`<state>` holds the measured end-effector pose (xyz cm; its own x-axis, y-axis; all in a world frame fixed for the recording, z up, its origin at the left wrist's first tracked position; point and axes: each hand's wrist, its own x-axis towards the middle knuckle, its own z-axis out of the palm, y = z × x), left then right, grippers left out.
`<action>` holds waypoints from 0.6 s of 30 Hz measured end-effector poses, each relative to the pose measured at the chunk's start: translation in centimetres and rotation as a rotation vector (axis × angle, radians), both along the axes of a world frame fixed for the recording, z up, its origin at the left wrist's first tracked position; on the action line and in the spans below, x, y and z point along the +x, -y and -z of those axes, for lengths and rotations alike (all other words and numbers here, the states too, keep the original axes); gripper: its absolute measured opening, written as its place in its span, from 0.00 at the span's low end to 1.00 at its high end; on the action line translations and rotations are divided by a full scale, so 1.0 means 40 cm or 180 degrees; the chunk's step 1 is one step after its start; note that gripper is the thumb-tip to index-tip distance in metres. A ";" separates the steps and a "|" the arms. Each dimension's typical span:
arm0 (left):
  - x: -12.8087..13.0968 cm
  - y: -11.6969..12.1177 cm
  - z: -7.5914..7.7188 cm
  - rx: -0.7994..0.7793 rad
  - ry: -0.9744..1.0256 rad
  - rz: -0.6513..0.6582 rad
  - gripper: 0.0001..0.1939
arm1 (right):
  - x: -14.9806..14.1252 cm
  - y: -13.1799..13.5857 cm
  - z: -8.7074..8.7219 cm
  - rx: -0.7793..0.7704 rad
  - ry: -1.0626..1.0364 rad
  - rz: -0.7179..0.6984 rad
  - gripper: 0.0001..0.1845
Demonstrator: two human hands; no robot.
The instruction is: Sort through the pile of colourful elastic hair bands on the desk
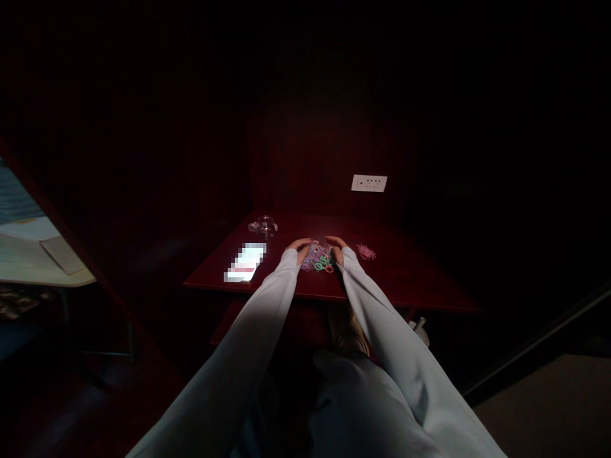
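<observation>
A loose pile of small coloured hair ties (319, 259), mostly lilac with some green and orange-pink ones, lies on the dark red table (286, 289). My left hand (299, 248) cups the pile's left side, fingers stretched out. On the opposite side my right hand (337, 248) curves around it with its fingers extended too. Both hands are at the edges of the pile, and neither grips a tie that I can make out. Off to the right of my right hand sits a small separate heap of pink hair ties (366, 252).
A phone with a lit, blurred-out screen (246, 262) lies at the table's left. Behind it stands a clear plastic container (265, 225). A white socket panel (369, 183) is on the back wall. Dark partitions rise on both sides; another table (48, 261) shows at far left.
</observation>
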<state>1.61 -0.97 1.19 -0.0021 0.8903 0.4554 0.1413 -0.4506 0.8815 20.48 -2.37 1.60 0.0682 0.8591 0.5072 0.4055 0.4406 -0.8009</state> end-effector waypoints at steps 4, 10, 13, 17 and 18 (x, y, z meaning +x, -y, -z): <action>0.001 0.004 -0.003 0.0068 -0.0105 -0.0091 0.12 | 0.004 0.011 -0.005 -0.0022 0.0034 -0.0026 0.19; -0.003 0.004 -0.006 0.0265 -0.0355 -0.0250 0.11 | 0.005 0.014 -0.009 -0.0081 0.0267 0.0291 0.20; -0.008 0.002 -0.008 0.0321 -0.0503 -0.0238 0.11 | -0.001 0.016 -0.009 -0.0182 0.0581 0.0516 0.20; -0.013 0.000 -0.011 0.0328 -0.0676 -0.0223 0.11 | -0.012 0.023 -0.006 -0.0182 0.1009 0.0420 0.19; -0.014 0.000 -0.011 0.0326 -0.0711 -0.0214 0.10 | -0.013 0.023 -0.005 -0.0199 0.1068 0.0401 0.20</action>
<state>1.05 -0.98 1.62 0.0512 0.8408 0.5390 0.3602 -0.5189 0.7753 19.95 -3.30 1.78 0.0141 0.8846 0.4662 0.6983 0.3250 -0.6378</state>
